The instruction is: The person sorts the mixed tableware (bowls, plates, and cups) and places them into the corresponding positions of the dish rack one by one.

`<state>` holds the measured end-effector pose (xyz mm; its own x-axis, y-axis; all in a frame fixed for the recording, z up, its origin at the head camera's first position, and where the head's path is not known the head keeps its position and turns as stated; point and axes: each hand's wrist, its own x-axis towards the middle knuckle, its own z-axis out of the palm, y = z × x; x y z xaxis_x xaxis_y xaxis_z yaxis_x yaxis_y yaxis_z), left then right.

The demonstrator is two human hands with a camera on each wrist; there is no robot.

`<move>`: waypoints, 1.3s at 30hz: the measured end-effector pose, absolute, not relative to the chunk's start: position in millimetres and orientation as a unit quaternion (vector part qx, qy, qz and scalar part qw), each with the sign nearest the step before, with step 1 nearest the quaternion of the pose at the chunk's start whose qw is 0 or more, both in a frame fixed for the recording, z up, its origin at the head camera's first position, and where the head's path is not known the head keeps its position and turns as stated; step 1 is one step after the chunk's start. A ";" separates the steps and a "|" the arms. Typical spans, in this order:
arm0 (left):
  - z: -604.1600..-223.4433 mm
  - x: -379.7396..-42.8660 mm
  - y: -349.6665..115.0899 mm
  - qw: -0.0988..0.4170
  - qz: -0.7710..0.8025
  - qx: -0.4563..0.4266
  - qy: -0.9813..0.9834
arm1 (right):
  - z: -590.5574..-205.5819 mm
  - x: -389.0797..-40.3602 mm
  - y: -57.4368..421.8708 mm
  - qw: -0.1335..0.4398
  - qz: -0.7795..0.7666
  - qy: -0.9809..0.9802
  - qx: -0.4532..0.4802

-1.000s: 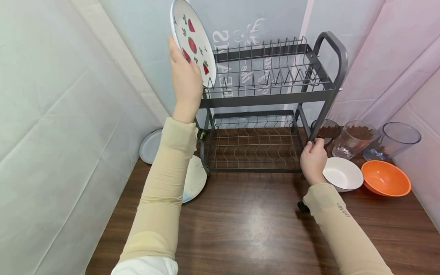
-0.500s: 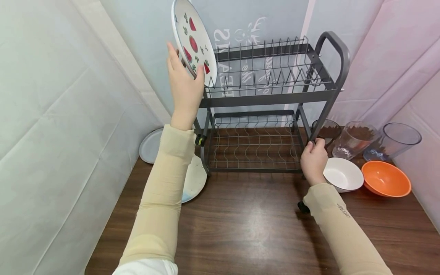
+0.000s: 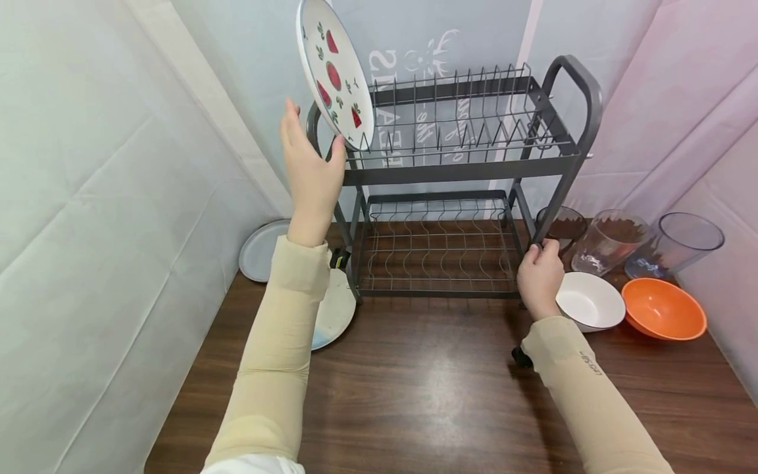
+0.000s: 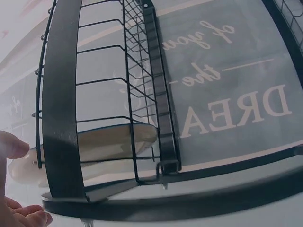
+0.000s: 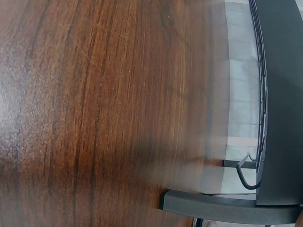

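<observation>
A white plate [image 3: 346, 85] with red fruit and green leaf prints stands tilted on edge at the left end of the upper tier of a dark metal dish rack [image 3: 462, 172]. Just left of and below it is my left hand [image 3: 310, 174], fingers spread and apart from the plate, thumb near the rack's front corner. From the left wrist view, the plate's underside [image 4: 104, 144] shows behind the rack's wires, with the hand's thumb and fingertips at the left edge. My right hand [image 3: 540, 280] grips the rack's right front leg low down; the right wrist view hardly shows that hand.
Right of the rack stand a white bowl [image 3: 590, 301], an orange bowl [image 3: 663, 309] and several clear or tinted glasses [image 3: 610, 240]. On the left, a grey-blue plate [image 3: 260, 253] and a pale plate [image 3: 334, 309] lie on the wooden table [image 3: 426, 395], partly behind the left arm.
My left hand has let go of the printed plate and drawn down and left from it. The plate stays leaning in the rack. My right hand keeps its grip on the leg.
</observation>
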<state>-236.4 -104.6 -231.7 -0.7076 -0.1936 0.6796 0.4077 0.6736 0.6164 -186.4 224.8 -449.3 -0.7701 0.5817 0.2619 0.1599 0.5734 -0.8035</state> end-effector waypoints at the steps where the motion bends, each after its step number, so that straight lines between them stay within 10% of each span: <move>1: -233.8 -235.0 -106.4 0.378 -0.398 -0.064 -0.833 | -449.3 -186.6 224.9 0.261 0.407 -0.848 -0.218; 39: -365.2 -198.9 -179.0 0.282 -0.397 0.056 -0.872 | -449.9 -188.9 223.0 0.259 0.407 -0.847 -0.222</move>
